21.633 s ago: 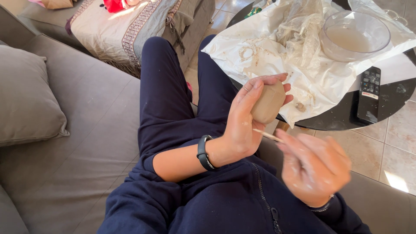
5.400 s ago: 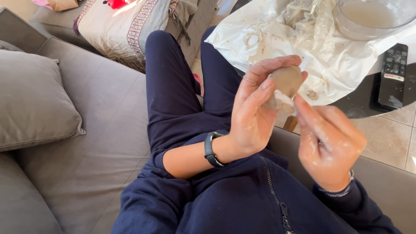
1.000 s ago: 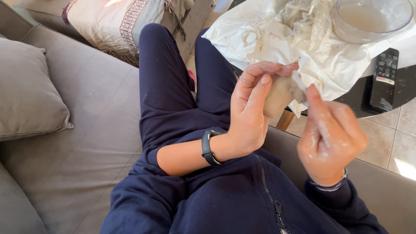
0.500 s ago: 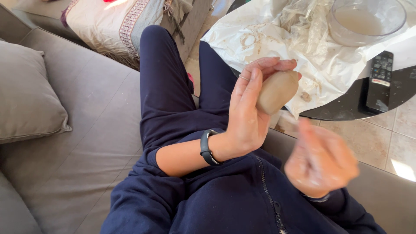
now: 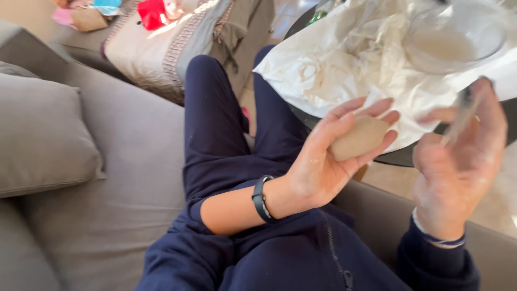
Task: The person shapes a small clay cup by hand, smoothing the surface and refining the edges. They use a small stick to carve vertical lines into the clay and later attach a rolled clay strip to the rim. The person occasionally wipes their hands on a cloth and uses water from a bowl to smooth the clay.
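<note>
My left hand cups a smooth beige lump of clay, roughly egg-shaped, with the fingers curled behind it. A dark band circles that wrist. My right hand is raised to the right of the lump, apart from it and blurred by motion. It pinches a thin stick-like tool between thumb and fingers. Both hands are dusted with pale residue. I sit on a grey sofa in dark blue clothes.
A round dark table stands ahead, covered with crumpled white paper and a clear glass bowl of cloudy liquid. A grey cushion lies at left. A patterned cushion and colourful items are at the far end.
My right hand has swung away from the clay lump, down and then up to the right. My left hand has opened a little, showing more of the lump.
</note>
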